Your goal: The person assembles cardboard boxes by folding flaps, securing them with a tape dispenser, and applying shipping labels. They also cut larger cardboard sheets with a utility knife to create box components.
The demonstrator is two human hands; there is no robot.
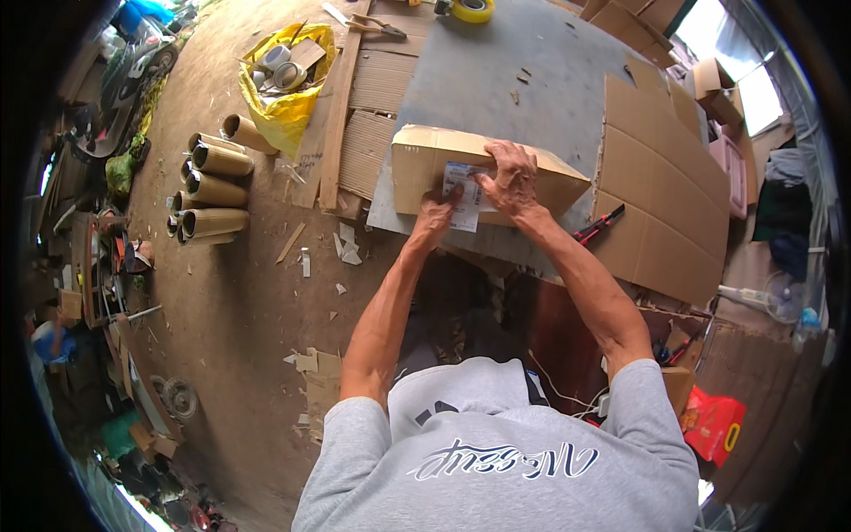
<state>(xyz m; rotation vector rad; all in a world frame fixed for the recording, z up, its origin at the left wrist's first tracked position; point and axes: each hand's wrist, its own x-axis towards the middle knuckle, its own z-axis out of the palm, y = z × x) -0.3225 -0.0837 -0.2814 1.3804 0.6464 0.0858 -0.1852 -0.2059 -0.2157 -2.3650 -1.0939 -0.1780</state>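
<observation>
A long cardboard box [554,191] lies near the front edge of the grey work table [470,84]. Against its near side is a white printed label [464,213], whose lower end hangs past the box's bottom edge. My left hand [435,213] is closed at the label's left edge, thumb on its face and the other fingers mostly hidden. My right hand [512,180] grips the box from its top edge, fingers bent over it and the thumb pressing toward the label. To the right of the box lies a red and black utility knife [598,224].
A flat cardboard sheet [660,191] covers the table's right side. Yellow tape [472,10] and pliers [378,27] lie at the back. Left on the dirt floor stand several cardboard tubes [217,193] and a yellow bag [282,124] of scraps. A red bag [712,424] is at lower right.
</observation>
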